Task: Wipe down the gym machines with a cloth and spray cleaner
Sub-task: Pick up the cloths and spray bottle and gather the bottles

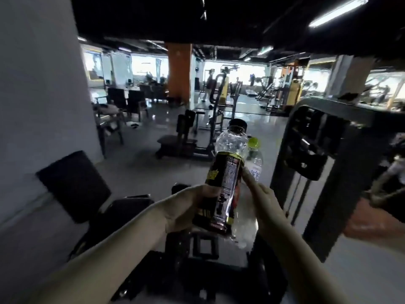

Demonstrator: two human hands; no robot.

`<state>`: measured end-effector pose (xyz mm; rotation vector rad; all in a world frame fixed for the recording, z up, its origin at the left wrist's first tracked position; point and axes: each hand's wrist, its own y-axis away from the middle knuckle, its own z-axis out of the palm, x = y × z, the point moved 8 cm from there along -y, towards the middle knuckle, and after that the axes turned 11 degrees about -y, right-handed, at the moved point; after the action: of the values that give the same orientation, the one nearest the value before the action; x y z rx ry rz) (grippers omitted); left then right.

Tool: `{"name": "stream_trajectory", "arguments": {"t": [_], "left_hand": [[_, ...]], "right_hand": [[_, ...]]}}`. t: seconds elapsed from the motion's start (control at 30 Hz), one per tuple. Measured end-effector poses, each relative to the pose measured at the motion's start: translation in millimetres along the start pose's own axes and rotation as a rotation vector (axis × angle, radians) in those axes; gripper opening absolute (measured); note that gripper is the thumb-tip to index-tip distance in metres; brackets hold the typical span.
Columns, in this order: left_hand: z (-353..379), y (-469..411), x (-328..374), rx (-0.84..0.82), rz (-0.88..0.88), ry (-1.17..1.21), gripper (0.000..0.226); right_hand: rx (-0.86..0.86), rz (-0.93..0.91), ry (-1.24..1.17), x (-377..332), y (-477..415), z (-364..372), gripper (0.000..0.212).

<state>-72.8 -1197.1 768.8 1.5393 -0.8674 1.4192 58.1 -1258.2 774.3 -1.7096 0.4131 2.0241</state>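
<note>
My left hand [192, 207] grips a clear plastic bottle [225, 185] with a dark label and a black cap, held upright and tilted slightly right at the centre. Close behind it stands a second clear bottle [255, 159] with a yellow-green cap. My right hand [265, 200] holds it from the front, one finger lying up between the two bottles. Its lower part is hidden by that hand. No cloth shows in either hand. Below and in front is a black gym machine with a padded backrest [74, 185] at the left.
A grey weight-stack frame [317, 167] stands close on the right. At the right edge is another person's hand [368, 224] with something pale and blurred above it. A white pillar [43, 84] fills the left. Benches, chairs and machines stand across the shiny floor beyond.
</note>
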Motion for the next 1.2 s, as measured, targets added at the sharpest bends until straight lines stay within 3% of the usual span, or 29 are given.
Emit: {"name": "stream_trajectory", "arguments": {"t": [0.1, 0.17, 0.27, 0.3, 0.37, 0.43, 0.53, 0.57, 0.63, 0.7, 0.77, 0.87, 0.93, 1.03, 1.2], "left_hand": [[-47.4, 83.6, -36.5, 0.065, 0.063, 0.067, 0.066], [-89.1, 136.2, -59.9, 0.18, 0.067, 0.128, 0.057], [-150.4, 201.8, -99.2, 0.364, 0.029, 0.16, 0.073], [-199.3, 260.8, -121.6, 0.497, 0.042, 0.202, 0.086], [-221.0, 290.5, -135.7, 0.594, -0.007, 0.189, 0.1], [-256.0, 345.6, -153.5, 0.693, -0.009, 0.178, 0.095], [-327.4, 458.9, -193.7, 0.855, -0.03, 0.204, 0.057], [-344.9, 499.3, -206.8, 0.925, -0.045, 0.218, 0.054], [-374.1, 565.5, -224.9, 1.023, -0.033, 0.258, 0.07], [-397.1, 624.8, -236.5, 1.126, -0.007, 0.276, 0.087], [-415.5, 675.8, -252.3, 1.211, 0.0, 0.326, 0.088], [-439.3, 749.5, -285.8, 1.378, -0.032, 0.406, 0.086], [-450.2, 792.7, -304.8, 1.513, -0.073, 0.424, 0.08], [-472.5, 846.5, -339.0, 1.647, -0.094, 0.451, 0.078], [-515.1, 922.8, -401.4, 1.793, -0.121, 0.586, 0.085]], "right_hand": [[-0.151, 0.021, 0.068, 42.5, 4.9, 91.2, 0.068], [-0.242, 0.089, 0.08, 75.8, 18.0, 167.2, 0.065], [-0.391, 0.16, 0.118, 111.2, 28.0, 259.5, 0.076], [-0.509, 0.204, 0.157, 138.2, 42.8, 340.2, 0.081], [-0.532, 0.225, 0.184, 152.4, 47.4, 374.5, 0.086], [-0.634, 0.272, 0.19, 182.9, 60.6, 442.9, 0.082], [-0.794, 0.354, 0.213, 234.2, 96.5, 573.9, 0.07], [-0.86, 0.365, 0.233, 248.5, 116.2, 617.5, 0.063], [-0.999, 0.341, 0.261, 269.4, 153.3, 691.7, 0.057], [-1.129, 0.344, 0.299, 294.4, 188.6, 757.1, 0.076], [-1.212, 0.347, 0.291, 319.5, 218.0, 813.9, 0.106], [-1.345, 0.395, 0.301, 353.9, 263.7, 892.2, 0.113], [-1.432, 0.443, 0.33, 377.9, 292.7, 938.0, 0.091], [-1.542, 0.433, 0.407, 424.2, 328.1, 1004.5, 0.034], [-1.771, 0.47, 0.554, 501.3, 390.2, 1104.3, 0.02]]}}
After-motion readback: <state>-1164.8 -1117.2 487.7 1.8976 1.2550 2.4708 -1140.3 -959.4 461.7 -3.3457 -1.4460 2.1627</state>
